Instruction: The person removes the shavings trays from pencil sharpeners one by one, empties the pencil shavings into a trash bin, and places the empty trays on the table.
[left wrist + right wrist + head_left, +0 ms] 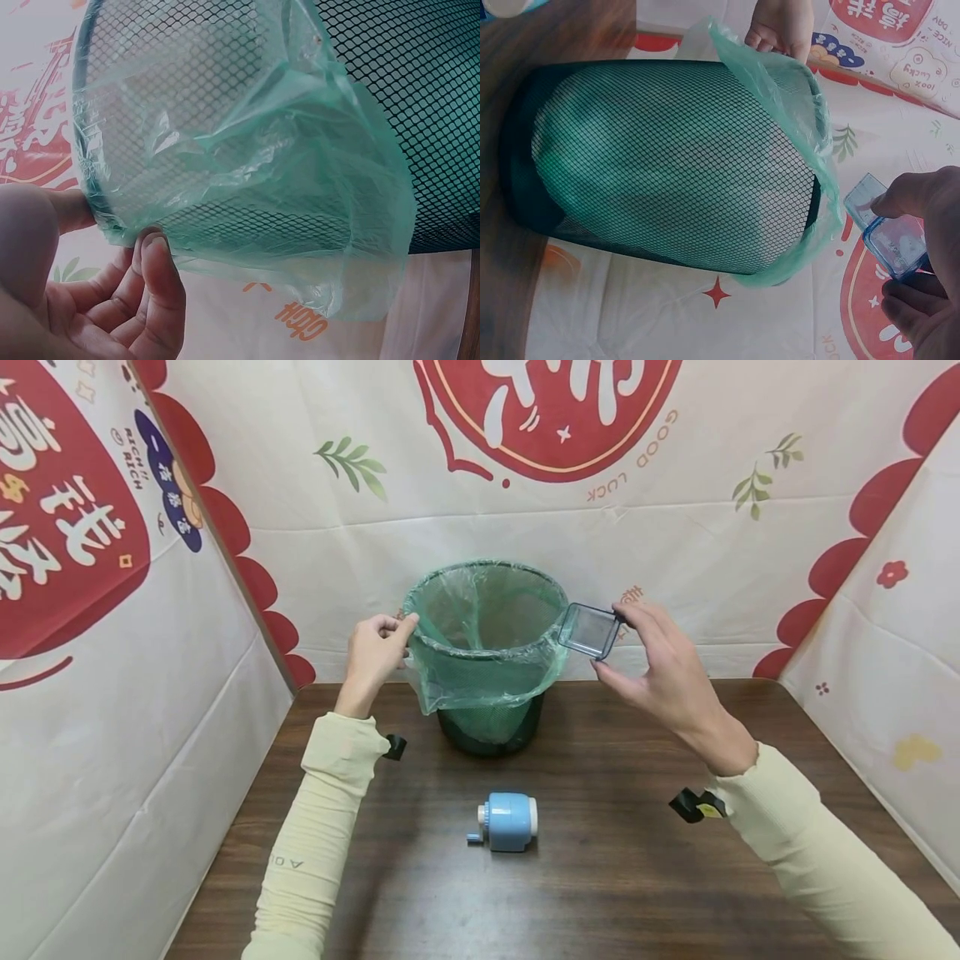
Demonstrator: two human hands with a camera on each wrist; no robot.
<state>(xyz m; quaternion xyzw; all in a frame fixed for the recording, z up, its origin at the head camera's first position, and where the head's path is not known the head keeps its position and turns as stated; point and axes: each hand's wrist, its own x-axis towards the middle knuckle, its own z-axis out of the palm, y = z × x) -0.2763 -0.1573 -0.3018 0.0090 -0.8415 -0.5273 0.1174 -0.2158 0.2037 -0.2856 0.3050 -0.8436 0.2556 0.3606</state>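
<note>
A black mesh trash can (491,735) stands at the back of the table, lined with a thin green trash bag (487,683) folded over its rim. My left hand (377,652) pinches the bag at the rim's left side; the left wrist view shows the fingers (161,270) on the bag's edge. Right of the rim, my right hand (667,672) holds a small clear bluish plastic box (589,631) between thumb and fingers. In the right wrist view the box (891,240) is tilted close to the bag's edge. Whether anything lies inside it, I cannot tell.
A light blue hand-crank pencil sharpener (510,821) lies on the brown wooden table (420,893), in front of the trash can. Printed white cloth (285,560) hangs behind the table and along both sides.
</note>
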